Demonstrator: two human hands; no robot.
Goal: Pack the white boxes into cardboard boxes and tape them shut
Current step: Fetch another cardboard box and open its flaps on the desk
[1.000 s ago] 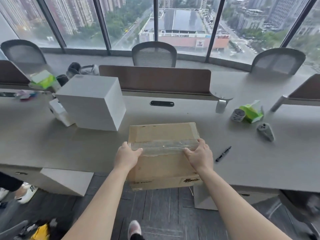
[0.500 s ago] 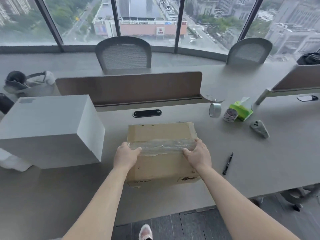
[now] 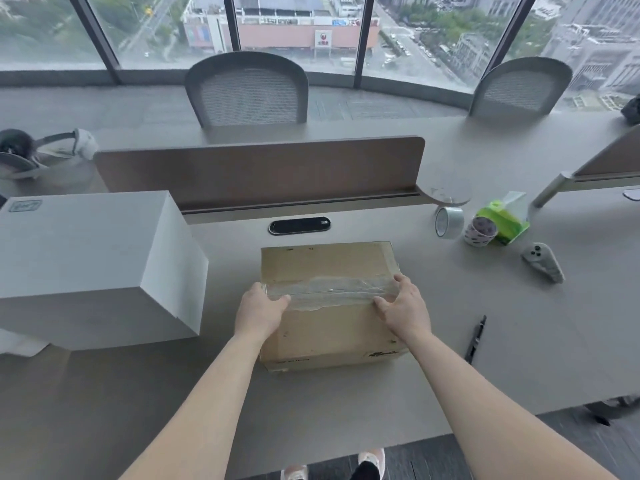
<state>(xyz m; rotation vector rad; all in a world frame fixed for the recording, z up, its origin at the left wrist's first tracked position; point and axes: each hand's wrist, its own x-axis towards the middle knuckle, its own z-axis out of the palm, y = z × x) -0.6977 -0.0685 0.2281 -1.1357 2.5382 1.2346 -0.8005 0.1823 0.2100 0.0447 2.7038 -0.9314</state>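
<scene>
At the near centre of the grey desk (image 3: 519,358), a closed cardboard box (image 3: 329,334) sits with a wrinkled clear tape strip (image 3: 329,291) running 9-to-3 across its top seam. Left hand (image 3: 259,311) grips the box's 9 o'clock edge: thumb on top over the tape end, fingers folded down the side out of sight. Right hand (image 3: 403,310) lies flat at the 3 o'clock end, fingers fairly straight, thumb pressing the tape, holding nothing. Step looks like smoothing and sealing the strip. To do it well: keep the left hand as the anchor, sweep the thumbs from the centre outward to push out the creases, then rub the tape ends down over both side edges so they bond. The tape is bunched, so firm pressure along the seam line likely matters most. A large white box (image 3: 93,265) stands at 9 o'clock of the carton, well apart and unpacked. A clear tape roll (image 3: 448,221) stands at 2 o'clock, and a black marker (image 3: 476,337) lies at 3 to 4 o'clock, both within reach if a second strip is needed.
</scene>
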